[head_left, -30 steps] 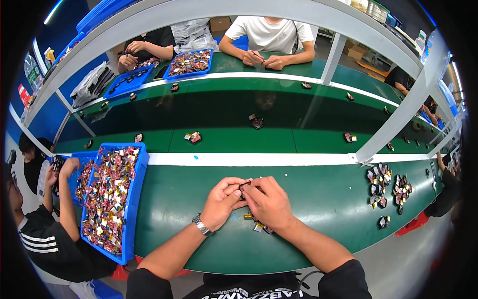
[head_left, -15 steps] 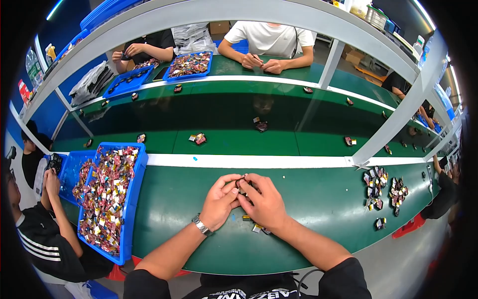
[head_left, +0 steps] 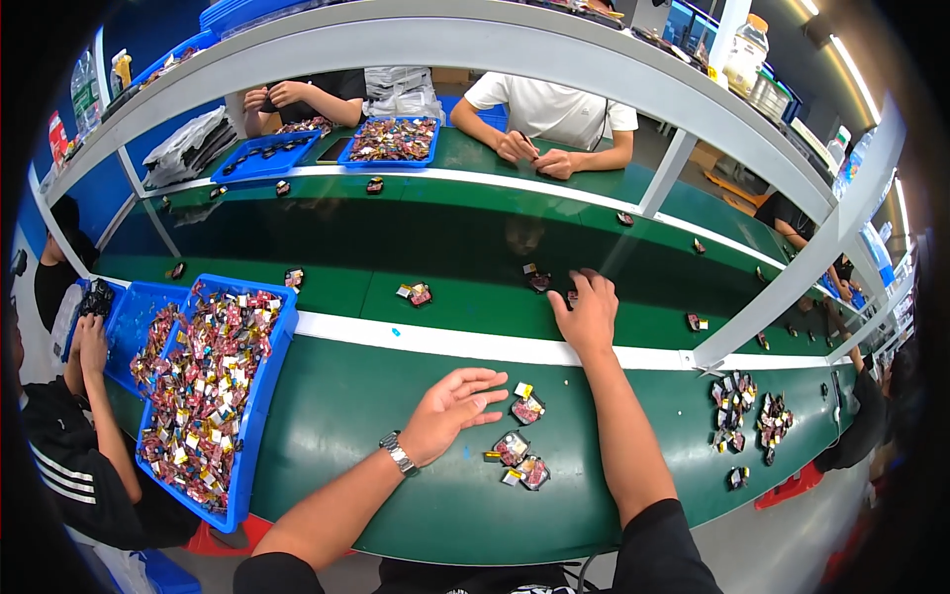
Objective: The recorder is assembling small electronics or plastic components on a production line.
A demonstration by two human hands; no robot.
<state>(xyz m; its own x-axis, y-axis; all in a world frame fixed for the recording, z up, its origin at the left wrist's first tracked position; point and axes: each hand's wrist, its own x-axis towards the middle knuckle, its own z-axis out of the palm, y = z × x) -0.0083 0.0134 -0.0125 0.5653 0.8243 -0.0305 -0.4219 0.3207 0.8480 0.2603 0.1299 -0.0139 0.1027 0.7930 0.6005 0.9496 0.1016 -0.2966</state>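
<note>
Black short left sleeve (head_left: 279, 574), matching black right sleeve (head_left: 663, 547), black shirt front (head_left: 445, 576) with white print (head_left: 534, 590) low down, silver metal link-band watch (head_left: 400, 453) around the left wrist, ungloved fingers (head_left: 473, 382)

- Green counter (head_left: 327, 426), glossy, bowed by the lens; white rail (head_left: 465, 343) along its far side
- Beyond the rail, long dark-green strip (head_left: 445, 238) with reflections
- Pale grey overhead beam (head_left: 396, 27); slanting post (head_left: 792, 284) at right
- Blue wall (head_left: 94, 188), far left
- Bright light strip (head_left: 855, 77), upper right
- Grey floor (head_left: 752, 544), lower right; red seat (head_left: 792, 488) near the counter
</note>
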